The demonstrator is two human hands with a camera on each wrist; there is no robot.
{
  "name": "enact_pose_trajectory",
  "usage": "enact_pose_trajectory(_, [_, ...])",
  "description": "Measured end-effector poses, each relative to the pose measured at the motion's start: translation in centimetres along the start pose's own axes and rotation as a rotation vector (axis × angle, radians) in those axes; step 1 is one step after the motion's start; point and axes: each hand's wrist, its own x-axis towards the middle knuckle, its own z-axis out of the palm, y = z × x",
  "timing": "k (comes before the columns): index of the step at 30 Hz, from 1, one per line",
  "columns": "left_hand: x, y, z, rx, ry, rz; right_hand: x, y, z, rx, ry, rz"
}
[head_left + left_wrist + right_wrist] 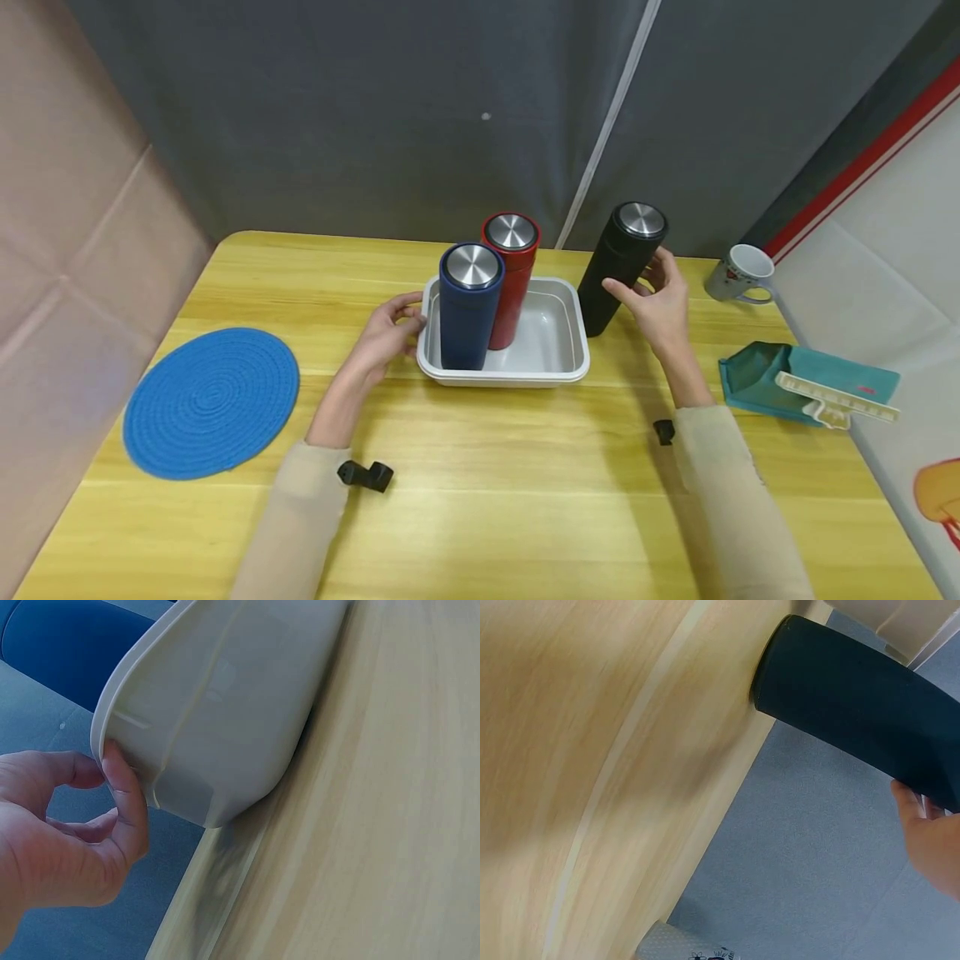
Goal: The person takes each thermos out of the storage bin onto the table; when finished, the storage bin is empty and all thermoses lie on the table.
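Head view: left-handed I'm pinching the tray (553,337) at its left edge (steadying helps), right-handed gripping the black flask (617,267)

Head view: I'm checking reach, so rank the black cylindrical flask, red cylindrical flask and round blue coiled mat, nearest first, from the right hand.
1. Black flask, in the right hand
2. Red flask, left of the black
3. Blue mat, far left
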Motion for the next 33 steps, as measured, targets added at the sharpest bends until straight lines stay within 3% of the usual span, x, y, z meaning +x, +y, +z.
enact_pose_trajectory(20, [-0.2, 0.3, 0.0, -0.001, -0.001, -0.011, 0.0, 0.2, -0.4, -0.036, -0.035, 0.011])
enact_pose_trajectory(27, [-0.1, 0.6, 0.2, 0.022, -0.002, 0.016, 0.6, 1.6, -0.8, -0.065, -0.024, 0.002])
enact_pose_trajectory(33, [-0.3, 0.4, 0.1, 0.023, 0.001, -0.011, 0.6, 2.5, -0.8, -0.102, -0.021, 0.03])
